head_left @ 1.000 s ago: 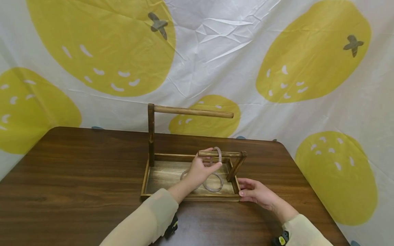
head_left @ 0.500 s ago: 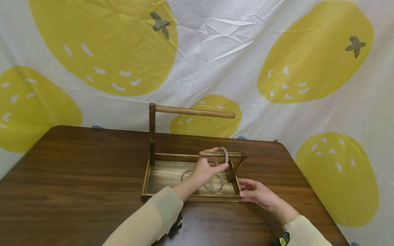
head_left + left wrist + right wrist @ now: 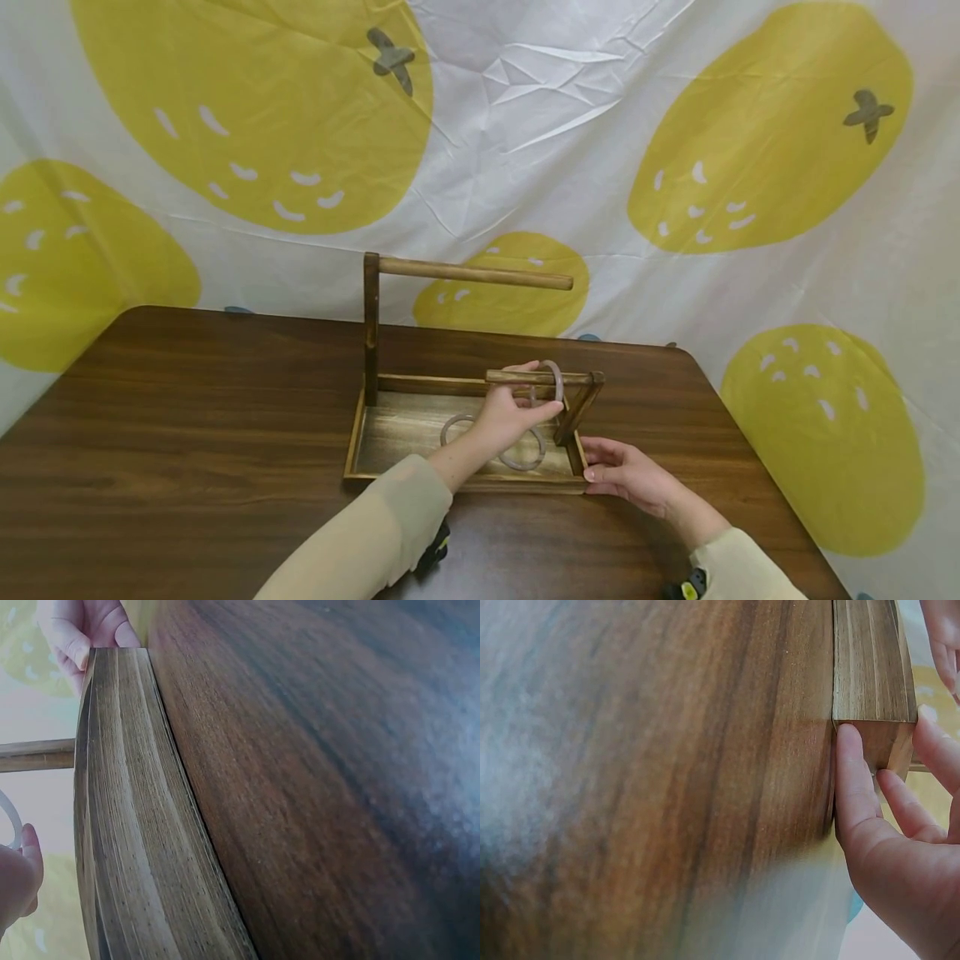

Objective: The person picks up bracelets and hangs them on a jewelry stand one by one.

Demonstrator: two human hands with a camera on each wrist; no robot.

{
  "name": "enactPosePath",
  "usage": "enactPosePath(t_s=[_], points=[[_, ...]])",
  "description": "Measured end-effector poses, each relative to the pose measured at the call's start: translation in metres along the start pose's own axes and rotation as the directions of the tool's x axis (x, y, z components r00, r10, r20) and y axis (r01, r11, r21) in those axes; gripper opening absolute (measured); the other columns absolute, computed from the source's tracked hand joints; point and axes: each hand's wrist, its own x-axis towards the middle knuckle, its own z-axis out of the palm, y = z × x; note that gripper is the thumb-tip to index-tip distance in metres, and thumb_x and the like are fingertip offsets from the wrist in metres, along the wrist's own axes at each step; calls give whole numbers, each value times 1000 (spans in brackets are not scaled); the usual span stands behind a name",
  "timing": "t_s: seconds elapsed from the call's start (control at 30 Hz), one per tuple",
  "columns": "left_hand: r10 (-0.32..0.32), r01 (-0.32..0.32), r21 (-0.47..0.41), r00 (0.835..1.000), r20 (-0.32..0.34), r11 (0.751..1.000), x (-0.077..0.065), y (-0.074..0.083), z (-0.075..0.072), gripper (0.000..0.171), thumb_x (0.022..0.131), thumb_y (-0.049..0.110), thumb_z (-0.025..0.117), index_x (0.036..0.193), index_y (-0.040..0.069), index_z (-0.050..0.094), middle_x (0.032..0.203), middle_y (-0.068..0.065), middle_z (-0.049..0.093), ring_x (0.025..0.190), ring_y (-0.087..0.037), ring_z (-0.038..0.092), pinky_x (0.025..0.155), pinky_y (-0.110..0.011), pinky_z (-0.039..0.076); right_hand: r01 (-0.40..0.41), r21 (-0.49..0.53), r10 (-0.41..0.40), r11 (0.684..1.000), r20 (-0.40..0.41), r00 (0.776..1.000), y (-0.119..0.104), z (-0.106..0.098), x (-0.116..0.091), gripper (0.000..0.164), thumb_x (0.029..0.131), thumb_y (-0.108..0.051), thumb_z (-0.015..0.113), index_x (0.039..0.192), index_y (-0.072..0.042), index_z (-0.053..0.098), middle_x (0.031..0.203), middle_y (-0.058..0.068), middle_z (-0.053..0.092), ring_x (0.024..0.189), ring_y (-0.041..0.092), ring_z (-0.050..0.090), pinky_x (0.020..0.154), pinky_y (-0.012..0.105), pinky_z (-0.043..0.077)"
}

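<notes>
My left hand pinches a pale bangle between thumb and fingers. The bangle stands upright around the short wooden bar of a tray stand, close to that bar's post. Two more pale bangles lie flat in the wooden tray: a left bangle, partly hidden by my forearm, and a right bangle. At the tray's right front corner, my right hand rests its fingertips on the end wall. In the right wrist view its thumb touches the upper edge.
From the tray's back left a tall post rises, bearing a long bar that points right above the short one. Everything stands on a brown wooden table. Behind it hangs a white cloth printed with yellow fruit.
My left hand has slid the bangle rightward along the short bar, nearer its post. My right hand stays against the tray's end.
</notes>
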Motion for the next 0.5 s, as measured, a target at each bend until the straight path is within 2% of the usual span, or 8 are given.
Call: enactPosePath(t_s=[0.1, 0.3, 0.4, 0.5], points=[[3, -3, -3, 1000, 6, 1000, 1, -1, 1, 62, 82, 22, 71, 138, 15, 45, 143, -14, 40, 117, -37, 51, 93, -41, 49, 2, 3, -2, 1000, 1, 1000, 1, 0, 0, 72, 92, -11, 57, 142, 17, 13, 133, 34, 39, 103, 10, 57, 89, 33, 52], [56, -56, -18, 998, 3, 998, 4, -2, 1, 65, 82, 18, 72, 139, 8, 43, 138, -17, 44, 113, -37, 54, 91, -38, 51, -1, -1, 1, 1000, 7, 1000, 2, -1, 0, 72, 93, -12, 57, 142, 17, 12, 135, 36, 36, 105, 12, 56, 89, 34, 52], [57, -56, -39, 998, 13, 998, 4, -1, -1, 72, 82, 18, 72, 142, 6, 36, 143, -21, 36, 114, -39, 53, 93, -38, 50, 1, -3, -1, 1000, 9, 1000, 2, -1, 0, 73, 93, -13, 57, 142, 17, 12, 135, 35, 37, 106, 12, 56, 89, 34, 52], [32, -29, -67, 999, 42, 997, 4, 0, -5, 80, 82, 18, 72, 147, 8, 26, 149, -22, 26, 115, -40, 54, 93, -39, 50, 3, -2, -3, 1000, 9, 1000, 2, -2, 1, 73, 93, -12, 57, 142, 17, 13, 135, 36, 36, 106, 12, 56, 90, 34, 52]])
